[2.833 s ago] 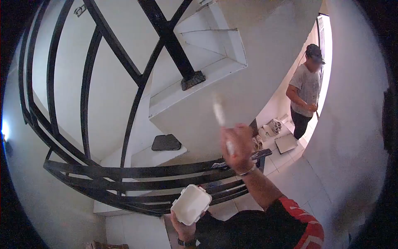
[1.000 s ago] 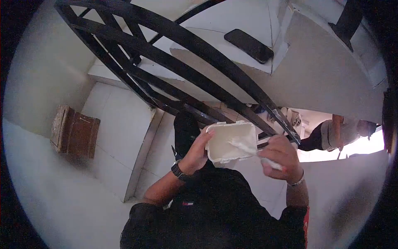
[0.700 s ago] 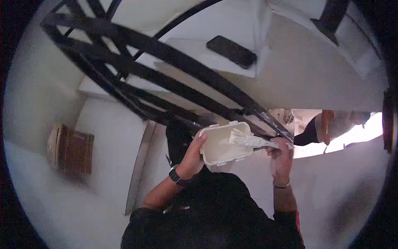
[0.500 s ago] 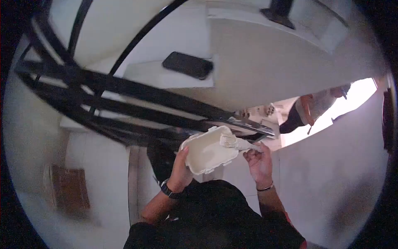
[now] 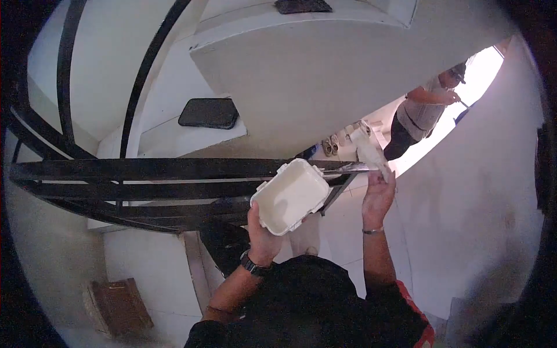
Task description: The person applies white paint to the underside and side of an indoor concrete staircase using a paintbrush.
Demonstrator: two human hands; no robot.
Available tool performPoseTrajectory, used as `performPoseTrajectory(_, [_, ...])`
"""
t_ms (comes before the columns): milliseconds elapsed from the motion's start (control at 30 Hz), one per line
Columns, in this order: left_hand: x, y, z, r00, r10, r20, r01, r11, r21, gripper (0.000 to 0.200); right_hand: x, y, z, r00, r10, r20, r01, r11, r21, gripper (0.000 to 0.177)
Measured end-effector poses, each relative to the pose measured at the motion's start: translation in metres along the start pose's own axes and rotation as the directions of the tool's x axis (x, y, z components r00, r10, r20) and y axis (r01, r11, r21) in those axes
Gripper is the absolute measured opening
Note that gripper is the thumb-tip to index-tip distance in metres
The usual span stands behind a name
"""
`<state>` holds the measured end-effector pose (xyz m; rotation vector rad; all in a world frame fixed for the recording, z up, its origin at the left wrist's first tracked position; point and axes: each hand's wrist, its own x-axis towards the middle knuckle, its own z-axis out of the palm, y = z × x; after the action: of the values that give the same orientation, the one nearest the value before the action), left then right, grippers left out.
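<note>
Paintbrush [image 5: 369, 152], coated white and blurred, sticks up at about 11 o'clock from the right hand [image 5: 378, 194], whose fingers [image 5: 385, 178] are closed round its handle. It sits at 3 o'clock from the white container [image 5: 290, 197], near it but apart.

The left hand [image 5: 264, 235] cups that container from below, fingers clamped on its underside and thumb against the near wall. The container is open, tilted toward the camera, its inside pale. A dark watch [image 5: 254, 267] circles the left wrist and a thin bracelet [image 5: 372, 231] the right.

Behind both hands, from 9 o'clock across to the brush, runs a black metal railing [image 5: 174, 169]. At 11 o'clock beyond it a dark mat [image 5: 209, 113] lies on a white stair step [image 5: 174, 139]. At 1 o'clock another person [image 5: 419, 116] stands in a bright doorway, with shoes [image 5: 331, 145] on the floor close by. At 7 o'clock a brown wooden box [image 5: 119, 307] rests on the floor below.
</note>
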<state>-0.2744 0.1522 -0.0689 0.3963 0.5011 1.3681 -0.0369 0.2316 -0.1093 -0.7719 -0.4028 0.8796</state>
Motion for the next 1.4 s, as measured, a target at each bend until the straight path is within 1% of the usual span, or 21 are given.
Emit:
performPoseTrajectory(33, [-0.004,0.003,0.004,0.999,0.047,0.015,-0.048,0.991,0.127,0.062,0.005,0.005,-0.005,0.994,-0.110,0.020,0.110,0.994,0.004,0.029])
performPoseTrajectory(67, [-0.007,0.004,0.007,0.995,0.093,0.036,-0.099,0.963,0.250,0.063,0.006,0.008,-0.011,0.994,-0.106,0.015,0.105,0.994,0.007,0.029])
performPoseTrajectory(133, [-0.013,0.001,0.003,0.994,0.094,-0.055,-0.081,0.976,0.204,0.064,0.005,0.014,-0.017,0.889,-0.425,0.171,0.457,0.803,-0.382,0.025])
performPoseTrajectory(167, [-0.019,-0.002,0.007,0.985,0.094,-0.144,-0.072,0.986,0.149,0.064,0.008,0.012,-0.015,0.892,-0.418,0.170,0.451,0.808,-0.378,0.025])
performPoseTrajectory(233, [-0.026,0.004,-0.001,0.988,0.091,-0.125,-0.072,0.987,0.143,0.064,0.011,0.024,-0.001,0.489,-0.656,0.575,0.871,0.331,-0.363,0.019])
performPoseTrajectory(300, [-0.031,0.005,-0.002,0.991,0.093,-0.100,-0.079,0.987,0.138,0.063,0.007,0.036,0.005,0.470,-0.597,0.650,0.882,0.294,-0.368,0.017])
performPoseTrajectory(367, [-0.034,0.004,0.006,0.965,0.172,-0.199,-0.135,0.973,0.186,0.064,0.004,0.038,0.009,0.447,-0.533,0.718,0.894,0.256,-0.367,0.015])
performPoseTrajectory(433, [-0.035,0.002,0.015,0.959,0.184,-0.216,-0.146,0.973,0.181,0.064,0.001,0.028,0.014,0.336,-0.369,0.867,0.927,0.293,-0.234,0.031])
performPoseTrajectory(467, [-0.034,0.001,0.022,0.953,0.193,-0.233,-0.154,0.972,0.176,0.064,0.004,0.023,0.014,0.336,-0.367,0.868,0.926,0.297,-0.233,0.031])
performPoseTrajectory(533, [-0.035,0.004,0.022,0.948,0.222,-0.226,-0.166,0.956,0.244,0.065,0.000,0.020,0.015,0.289,-0.405,0.868,0.935,0.315,-0.165,0.029])
performPoseTrajectory(600, [-0.035,0.006,0.024,0.944,0.248,-0.217,-0.174,0.934,0.312,0.065,0.005,0.012,0.001,0.312,-0.402,0.861,0.920,0.353,-0.169,0.026])
performPoseTrajectory(667, [-0.035,0.005,0.028,0.964,0.248,-0.096,-0.225,0.954,0.200,0.060,0.015,0.001,-0.014,0.412,-0.534,0.738,0.911,0.221,-0.349,0.024])
performPoseTrajectory(700, [-0.034,0.004,0.027,0.964,0.247,-0.096,-0.224,0.954,0.199,0.060,0.024,-0.002,-0.017,0.412,-0.534,0.738,0.911,0.220,-0.349,0.024])
performPoseTrajectory(767, [-0.036,0.003,0.018,0.946,0.267,-0.186,-0.223,0.948,0.227,0.065,0.036,-0.005,-0.019,0.434,-0.710,0.554,0.860,0.143,-0.490,0.026])
performPoseTrajectory(867, [-0.037,0.004,0.024,0.944,0.264,-0.198,-0.207,0.942,0.265,0.064,0.049,0.008,-0.014,0.380,-0.683,0.624,0.901,0.121,-0.417,0.027])
performPoseTrajectory(933, [-0.036,0.001,0.021,0.947,0.249,-0.203,-0.202,0.952,0.230,0.063,0.049,0.021,-0.006,0.377,-0.642,0.668,0.920,0.173,-0.352,0.027])
performPoseTrajectory(1000, [-0.040,0.004,0.010,0.950,0.236,-0.205,-0.198,0.961,0.192,0.062,0.032,0.025,0.012,0.298,-0.599,0.743,0.952,0.127,-0.279,0.028])
performPoseTrajectory(1100, [-0.038,0.000,0.011,0.921,0.274,-0.275,-0.225,0.954,0.196,0.061,0.024,0.016,0.017,0.309,-0.508,0.804,0.951,0.172,-0.257,0.023])
performPoseTrajectory(1300, [-0.038,0.002,0.002,0.919,0.308,-0.246,-0.200,0.902,0.383,0.065,0.017,-0.014,0.010,0.282,-0.414,0.866,0.931,0.334,-0.144,0.022])
performPoseTrajectory(1333, [-0.038,0.001,-0.011,0.918,0.300,-0.260,-0.206,0.920,0.333,0.065,0.017,-0.009,0.003,0.266,-0.385,0.884,0.915,0.389,-0.106,0.022])
performPoseTrajectory(1400, [-0.039,0.001,-0.010,0.916,0.287,-0.282,-0.207,0.937,0.280,0.066,0.038,-0.016,0.000,0.248,-0.383,0.890,0.929,0.355,-0.106,0.021])
